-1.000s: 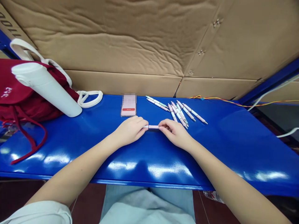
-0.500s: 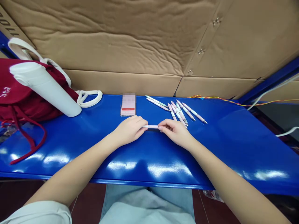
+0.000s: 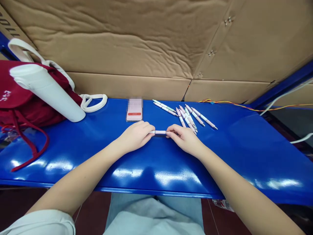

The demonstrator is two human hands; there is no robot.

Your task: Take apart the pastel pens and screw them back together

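A pale pink and white pen (image 3: 160,132) lies level between my two hands, just above the blue table (image 3: 156,160). My left hand (image 3: 138,135) is closed around its white end, and the fingers cover that part. At the other end, my right hand (image 3: 183,138) pinches the tip between thumb and fingers. Behind my right hand, several pastel pens (image 3: 187,117) lie in a loose, overlapping pile. Two more pens (image 3: 165,107) rest side by side to the left of that pile.
A phone (image 3: 134,111) with a lit screen lies behind my left hand. On the left, a white bottle (image 3: 53,93) leans against a dark red bag (image 3: 14,85) with white straps. Cardboard (image 3: 127,42) stands along the back; thin coloured wires (image 3: 230,103) run at the rear right.
Both hands keep their hold on the pen and have barely moved. The view has shifted very slightly.
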